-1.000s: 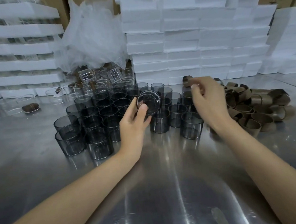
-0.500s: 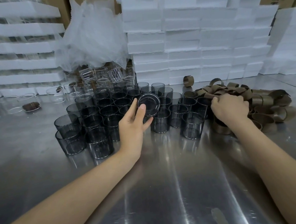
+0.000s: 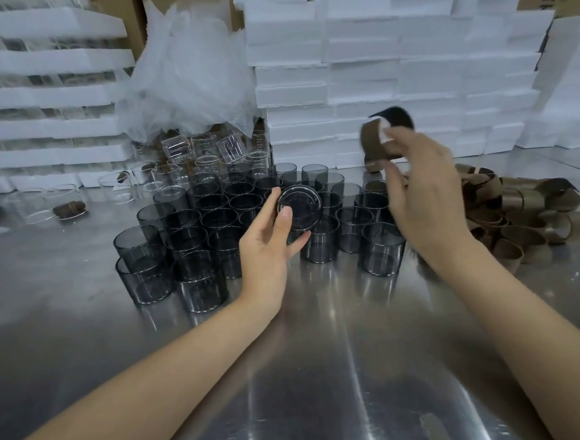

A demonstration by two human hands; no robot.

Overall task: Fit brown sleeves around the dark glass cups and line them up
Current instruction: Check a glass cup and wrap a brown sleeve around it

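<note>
A: Head view. First entry?
B: Left hand (image 3: 266,245): thumb and fingers curled round one cup (image 3: 299,207). Cup lifted off the desk (image 3: 326,372), tipped on its side, one round end toward the camera, just above the front middle of the cups.

A: Second entry?
B: Right hand (image 3: 424,193): fingertips pinched on one sleeve (image 3: 376,141). Sleeve brown, curled in a loop, held up in the air, up and to the right of the held cup and apart from it. Blurred, so exact grip not clear.

A: Stock on the desk?
B: Cups (image 3: 194,247): dark glass, upright, packed side by side in rows, centre left. Sleeves (image 3: 522,217): brown loops in a loose heap, at the right, just beside the cups.

A: Back of the desk?
B: Clear glasses (image 3: 40,206), back left. Wrap (image 3: 189,79), white and crumpled, heaped behind the cups. Foam (image 3: 391,75), white slabs stacked in layers across the back.
</note>
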